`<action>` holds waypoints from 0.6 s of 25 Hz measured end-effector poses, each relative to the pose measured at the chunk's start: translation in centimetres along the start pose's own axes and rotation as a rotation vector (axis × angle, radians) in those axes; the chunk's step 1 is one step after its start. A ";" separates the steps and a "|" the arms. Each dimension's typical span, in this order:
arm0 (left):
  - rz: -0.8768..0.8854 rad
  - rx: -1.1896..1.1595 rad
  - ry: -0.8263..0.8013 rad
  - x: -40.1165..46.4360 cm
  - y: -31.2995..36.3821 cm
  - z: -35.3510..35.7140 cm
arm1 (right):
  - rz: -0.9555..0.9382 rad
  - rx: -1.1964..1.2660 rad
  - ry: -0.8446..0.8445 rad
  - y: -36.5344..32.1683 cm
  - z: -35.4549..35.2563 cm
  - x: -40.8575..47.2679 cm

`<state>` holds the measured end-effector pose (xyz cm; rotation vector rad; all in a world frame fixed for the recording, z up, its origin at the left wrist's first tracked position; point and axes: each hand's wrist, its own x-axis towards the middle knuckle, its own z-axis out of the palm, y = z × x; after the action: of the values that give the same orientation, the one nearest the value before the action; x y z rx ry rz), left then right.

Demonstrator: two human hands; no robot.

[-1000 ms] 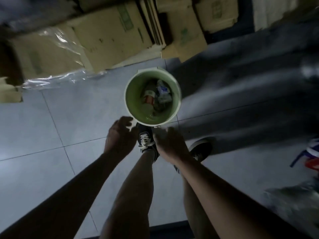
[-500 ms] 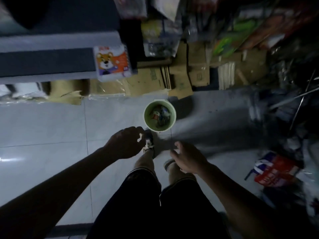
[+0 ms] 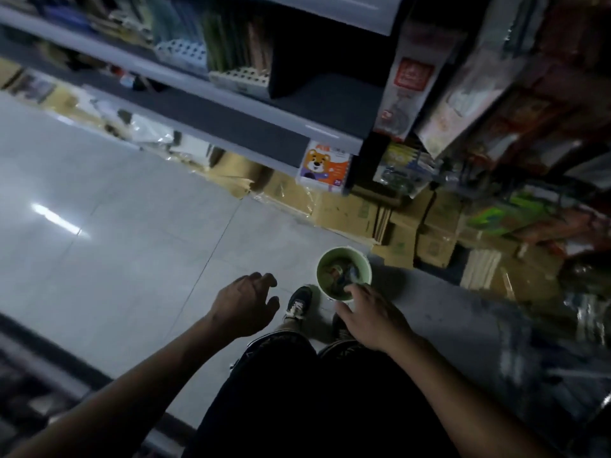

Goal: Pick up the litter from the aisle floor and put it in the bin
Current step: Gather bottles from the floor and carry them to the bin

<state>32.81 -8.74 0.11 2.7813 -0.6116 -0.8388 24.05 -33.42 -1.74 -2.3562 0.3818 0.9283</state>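
A small green bin (image 3: 363,263) stands on the grey tiled aisle floor just ahead of my feet, with several crumpled wrappers (image 3: 340,272) inside it. My left hand (image 3: 244,309) hovers left of the bin, fingers loosely spread, holding nothing. My right hand (image 3: 372,317) is in front of the bin's near rim with its fingers apart and nothing in them. No loose litter shows on the lit floor near my shoes.
Grey shelving (image 3: 231,104) with goods runs along the far side. A pack with a cartoon bear (image 3: 324,168) hangs at the shelf end. Flattened cardboard boxes (image 3: 347,213) line the shelf foot. Cluttered packages (image 3: 529,226) fill the right.
The view has lifted from straight down at the bin to a higher one, so the bin looks smaller and the shelves appear. Both hands stay near the bin, their fingers now wider apart.
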 end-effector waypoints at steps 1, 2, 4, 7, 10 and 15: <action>-0.051 -0.017 0.009 -1.6 0.3 0.9 | -0.040 -0.027 -0.012 0.3 -0.1 0.0; -0.105 -0.048 0.017 -3.2 0.6 2.0 | -0.083 -0.058 -0.026 0.5 -0.2 -0.1; -0.212 -0.111 0.045 -6.7 1.4 4.0 | -0.174 -0.127 -0.066 0.8 0.0 -0.5; -0.340 -0.176 0.081 -11.1 2.4 6.8 | -0.299 -0.203 -0.089 1.2 0.6 -0.8; -0.491 -0.272 0.103 -15.2 2.8 9.7 | -0.373 -0.226 -0.113 1.1 1.8 -1.4; -0.658 -0.403 0.153 -19.8 3.4 13.3 | -0.477 -0.351 -0.139 0.5 3.4 -2.2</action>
<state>9.24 -3.85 -0.22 2.6221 0.4815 -0.7264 20.40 -31.62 -2.45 -2.5006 -0.4170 0.9695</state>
